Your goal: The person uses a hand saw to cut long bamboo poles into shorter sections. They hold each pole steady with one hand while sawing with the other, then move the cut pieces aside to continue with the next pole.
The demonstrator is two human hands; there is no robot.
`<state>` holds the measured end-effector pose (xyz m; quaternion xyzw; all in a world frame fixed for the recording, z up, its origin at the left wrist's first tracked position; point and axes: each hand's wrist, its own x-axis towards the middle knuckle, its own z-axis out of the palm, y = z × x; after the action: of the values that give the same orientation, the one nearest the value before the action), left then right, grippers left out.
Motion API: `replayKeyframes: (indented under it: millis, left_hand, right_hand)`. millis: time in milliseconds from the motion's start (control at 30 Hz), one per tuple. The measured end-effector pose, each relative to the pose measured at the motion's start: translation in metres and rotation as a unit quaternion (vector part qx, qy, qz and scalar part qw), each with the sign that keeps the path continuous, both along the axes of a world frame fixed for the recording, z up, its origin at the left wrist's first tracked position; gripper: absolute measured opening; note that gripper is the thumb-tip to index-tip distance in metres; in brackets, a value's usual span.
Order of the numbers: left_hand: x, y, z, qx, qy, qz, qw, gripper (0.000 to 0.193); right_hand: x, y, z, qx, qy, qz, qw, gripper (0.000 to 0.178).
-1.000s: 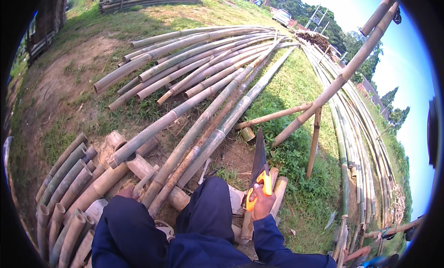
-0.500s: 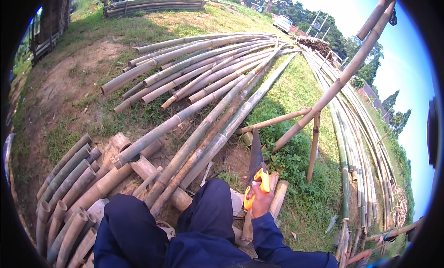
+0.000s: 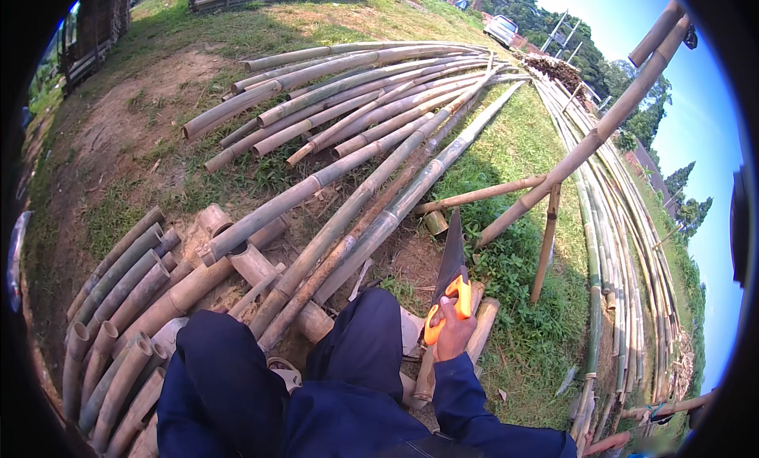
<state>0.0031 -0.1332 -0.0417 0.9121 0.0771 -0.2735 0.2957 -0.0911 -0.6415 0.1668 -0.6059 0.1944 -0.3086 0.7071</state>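
My right hand (image 3: 454,331) is closed round the orange-yellow handle of a hand saw (image 3: 451,256), to the right of my knees. Its dark blade points up and away from me, over bare soil beside green weeds. Just below the hand lie short thick bamboo pieces (image 3: 484,328). My left hand is out of the picture. In front of my knees, long bamboo poles (image 3: 348,244) run away from me. One nearer pole (image 3: 261,229) rests with its cut end on a bamboo support (image 3: 254,270).
Several short cut bamboo lengths (image 3: 130,387) lie at the lower left. A slanting bamboo post (image 3: 577,153) with braces rises at the right. Beyond it, more long poles (image 3: 609,252) lie in a row. A fanned pile of poles (image 3: 356,86) spreads ahead; a car (image 3: 500,29) stands far off.
The saw and my right hand have shifted slightly to the right and up in the picture. The whole view has tilted a little; the poles lie as before.
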Motion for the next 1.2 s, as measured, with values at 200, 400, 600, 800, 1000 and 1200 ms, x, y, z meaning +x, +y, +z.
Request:
replayKeyframes:
  millis: [200,400,600,800,1000,1200]
  left_hand:
    - [0.022,0.004,0.033,0.042,-0.197,-0.025,0.979,0.054]
    - [0.079,0.012,0.081,0.097,-0.325,-0.026,0.94,0.032]
    - [0.149,-0.027,0.087,0.183,-0.317,-0.088,0.927,0.06]
    - [0.182,-0.048,0.075,0.278,-0.266,-0.123,0.915,0.079]
    - [0.191,-0.061,0.075,0.264,-0.281,-0.087,0.918,0.07]
    - [0.182,0.01,0.051,0.046,-0.319,0.152,0.935,0.068]
  right_hand:
    - [-0.006,0.009,-0.006,0.029,0.033,-0.024,0.999,0.019]
    - [0.0,0.003,-0.035,0.039,0.058,-0.017,0.997,0.006]
    - [-0.004,-0.003,-0.044,0.027,0.085,-0.031,0.996,0.005]
    - [-0.012,-0.006,-0.047,-0.022,0.129,-0.066,0.989,0.005]
    - [-0.012,0.001,-0.039,0.01,0.152,-0.095,0.984,0.005]
    - [-0.024,-0.004,-0.044,-0.027,0.144,-0.079,0.986,0.005]
